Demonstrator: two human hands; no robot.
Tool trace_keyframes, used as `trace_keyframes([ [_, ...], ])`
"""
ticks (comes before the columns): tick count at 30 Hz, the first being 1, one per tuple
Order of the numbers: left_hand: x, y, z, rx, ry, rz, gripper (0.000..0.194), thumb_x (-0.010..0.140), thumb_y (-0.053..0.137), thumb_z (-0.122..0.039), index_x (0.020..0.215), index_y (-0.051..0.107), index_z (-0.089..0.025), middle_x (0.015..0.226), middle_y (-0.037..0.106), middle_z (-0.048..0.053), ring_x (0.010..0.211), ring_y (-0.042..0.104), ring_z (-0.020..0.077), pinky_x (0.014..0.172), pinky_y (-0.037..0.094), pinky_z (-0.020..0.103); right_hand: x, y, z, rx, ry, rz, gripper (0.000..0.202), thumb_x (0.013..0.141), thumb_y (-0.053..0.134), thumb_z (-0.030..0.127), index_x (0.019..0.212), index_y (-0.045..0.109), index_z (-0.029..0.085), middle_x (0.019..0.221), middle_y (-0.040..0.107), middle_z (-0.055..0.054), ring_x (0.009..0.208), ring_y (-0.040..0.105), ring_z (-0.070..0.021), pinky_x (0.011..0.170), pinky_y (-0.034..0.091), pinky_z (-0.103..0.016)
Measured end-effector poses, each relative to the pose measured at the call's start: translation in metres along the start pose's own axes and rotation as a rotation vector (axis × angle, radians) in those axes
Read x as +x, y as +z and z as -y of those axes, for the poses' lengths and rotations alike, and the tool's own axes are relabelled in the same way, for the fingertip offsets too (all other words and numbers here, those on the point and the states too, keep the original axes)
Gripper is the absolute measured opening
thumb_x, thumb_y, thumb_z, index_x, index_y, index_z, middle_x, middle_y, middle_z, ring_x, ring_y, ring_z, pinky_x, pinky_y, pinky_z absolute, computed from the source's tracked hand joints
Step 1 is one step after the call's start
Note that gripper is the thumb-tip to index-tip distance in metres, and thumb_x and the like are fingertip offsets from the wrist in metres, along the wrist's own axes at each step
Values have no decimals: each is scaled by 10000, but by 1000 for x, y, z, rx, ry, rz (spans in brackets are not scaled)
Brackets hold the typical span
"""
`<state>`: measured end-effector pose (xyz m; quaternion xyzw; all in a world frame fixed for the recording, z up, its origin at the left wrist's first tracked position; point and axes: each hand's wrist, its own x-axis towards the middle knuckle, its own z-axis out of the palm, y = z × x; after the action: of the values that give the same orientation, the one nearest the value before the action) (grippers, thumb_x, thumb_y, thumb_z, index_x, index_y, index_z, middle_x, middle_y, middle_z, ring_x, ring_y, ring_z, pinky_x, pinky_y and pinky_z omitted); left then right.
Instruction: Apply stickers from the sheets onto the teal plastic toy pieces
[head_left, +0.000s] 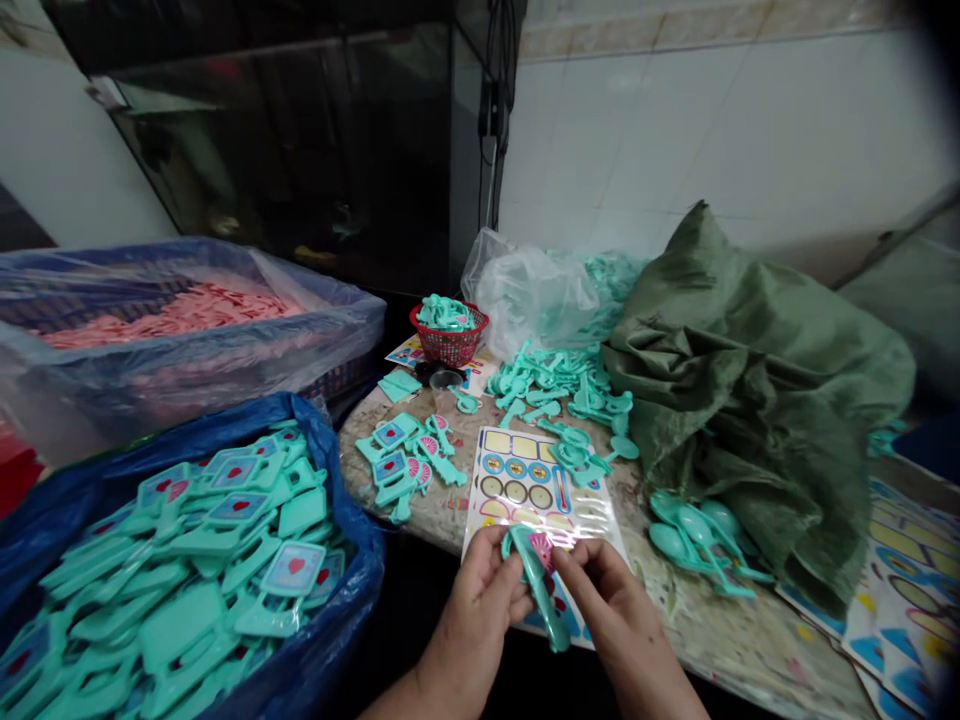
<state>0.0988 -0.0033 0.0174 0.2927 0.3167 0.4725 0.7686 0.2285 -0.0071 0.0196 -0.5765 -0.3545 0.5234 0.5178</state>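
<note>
Near left: blue bag point(330, 600) heaped with finished stickered teal paddles point(225, 560). Far left: lined crate point(225, 340) of pink parts. Far right: green sack point(750, 400). On table point(720, 630): loose pile of bare teal pieces point(555, 385), small stickered batch point(405, 460), spoons point(697, 540), red basket point(448, 340). Judged well along, but plenty bare pieces left. Sticker sheet point(525, 485) centre near, several slots already blank. Left hand point(472, 610) closed on teal piece point(541, 590), held over sheet's near edge. Right hand point(607, 600) fingers narrow, pinching pink sticker point(541, 550) at piece's head.
</note>
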Motion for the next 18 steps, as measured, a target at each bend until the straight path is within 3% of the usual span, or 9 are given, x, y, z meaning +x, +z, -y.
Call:
trace_keyframes([
  [6, -3, -1, -2, 61, 31, -11, 269, 870, 506, -315, 1117, 470, -212, 1216, 558, 85, 1118, 538, 228, 927, 429, 362, -4, 1, -5, 7, -46, 44, 351, 685, 684, 465, 730, 428, 230, 622, 508, 59, 590, 442, -100, 539, 375, -207],
  [13, -6, -1, 2, 78, 45, -61, 337, 835, 544, -390, 1125, 467, -235, 1238, 546, 83, 1110, 544, 238, 926, 435, 381, -6, 9, -2, 4, -35, -14, 384, 649, 701, 489, 699, 430, 223, 612, 495, 62, 586, 446, -102, 539, 380, -209],
  [18, -9, 1, 2, 91, 68, -87, 365, 814, 570, -402, 1121, 478, -227, 1236, 553, 92, 1122, 536, 244, 949, 420, 399, -7, 11, -4, -3, -71, 16, 359, 676, 688, 474, 713, 439, 217, 632, 512, 51, 607, 472, -108, 564, 408, -219],
])
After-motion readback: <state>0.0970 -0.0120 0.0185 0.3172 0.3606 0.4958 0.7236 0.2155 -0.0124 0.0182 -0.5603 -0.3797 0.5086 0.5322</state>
